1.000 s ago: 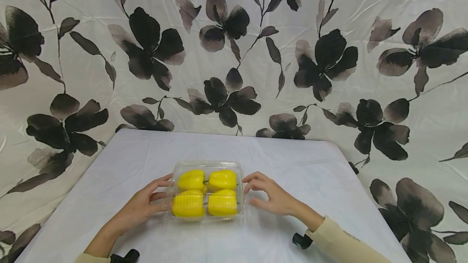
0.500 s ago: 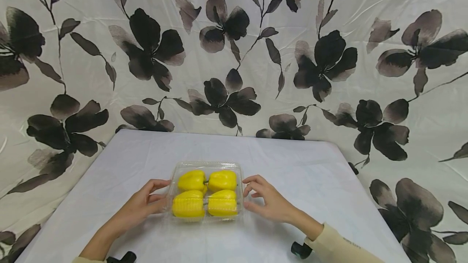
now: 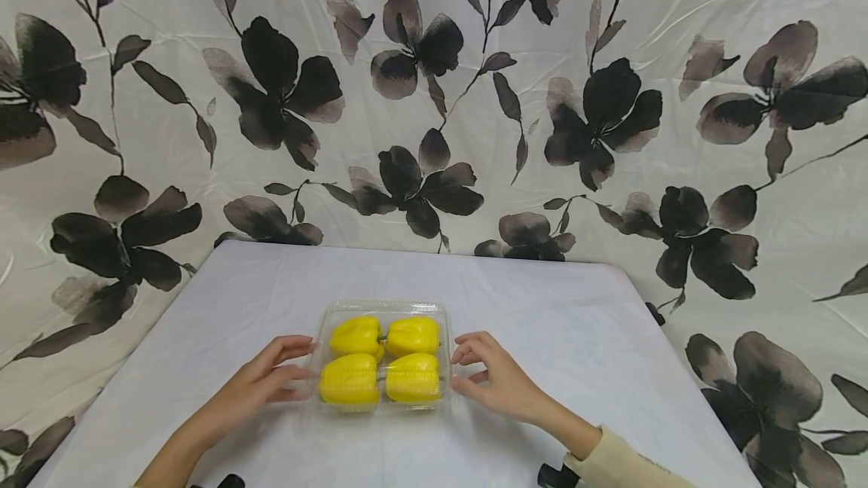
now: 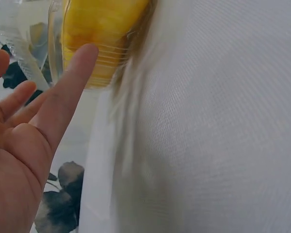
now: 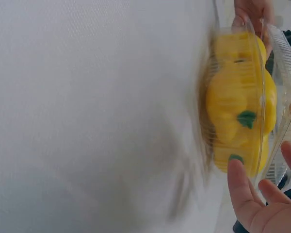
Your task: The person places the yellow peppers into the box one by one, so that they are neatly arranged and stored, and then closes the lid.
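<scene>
A clear plastic clamshell box stands in the middle of the white table, with several yellow bell peppers inside in two rows. In the right wrist view its lid stands tilted apart from the base, and green stems show through the wall. My left hand is at the box's left side with fingers extended; in the left wrist view the thumb lies across the wall. My right hand is at the right side, fingers loosely bent. Whether either hand touches the plastic I cannot tell.
A white cloth covers the table. Behind it hangs a pale curtain printed with dark flowers. A black wrist device sits below the right sleeve.
My left hand has drawn slightly left and nearer to me, its fingers no longer overlapping the box edge. The right hand has shifted slightly nearer to me. The box stays in place.
</scene>
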Motion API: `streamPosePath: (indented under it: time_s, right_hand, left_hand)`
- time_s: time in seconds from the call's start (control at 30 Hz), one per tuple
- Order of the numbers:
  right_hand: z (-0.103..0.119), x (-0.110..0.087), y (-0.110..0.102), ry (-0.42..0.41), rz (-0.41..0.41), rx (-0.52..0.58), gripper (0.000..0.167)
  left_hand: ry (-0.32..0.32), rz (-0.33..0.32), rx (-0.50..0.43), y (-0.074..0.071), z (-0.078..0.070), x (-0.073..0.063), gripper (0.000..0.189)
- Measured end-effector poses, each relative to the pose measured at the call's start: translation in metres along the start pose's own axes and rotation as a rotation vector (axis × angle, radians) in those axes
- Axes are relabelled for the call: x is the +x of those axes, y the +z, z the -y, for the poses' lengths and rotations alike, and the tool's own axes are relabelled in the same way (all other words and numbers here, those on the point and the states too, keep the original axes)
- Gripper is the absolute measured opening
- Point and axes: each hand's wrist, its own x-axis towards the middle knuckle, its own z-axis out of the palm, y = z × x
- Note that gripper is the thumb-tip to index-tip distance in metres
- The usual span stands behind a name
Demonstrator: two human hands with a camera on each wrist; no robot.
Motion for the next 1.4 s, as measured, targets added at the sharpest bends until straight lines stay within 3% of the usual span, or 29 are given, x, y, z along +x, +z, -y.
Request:
streamPosePath:
  time_s: [0.23,0.5,0.7,1.13,1.4]
  right_hand:
    - [0.002,-0.004,0.004,0.112,-0.008,0.087,0.037]
    - [0.006,-0.008,0.011,0.245,0.004,0.32,0.048]
    - [0.004,-0.01,0.017,0.249,0.0,0.394,0.05]
    - [0.0,-0.011,0.018,0.262,0.024,0.426,0.054]
    - [-0.001,-0.013,0.019,0.25,0.039,0.421,0.056]
  left_hand:
    - [-0.004,0.016,0.074,0.001,-0.003,-0.005,0.058]
    - [-0.019,0.068,0.104,0.002,-0.007,-0.009,0.064]
    - [-0.023,0.089,0.095,0.001,-0.004,-0.008,0.07]
    - [-0.076,0.079,0.111,0.006,-0.003,-0.009,0.075]
    - [-0.041,0.099,0.131,0.007,-0.005,-0.01,0.074]
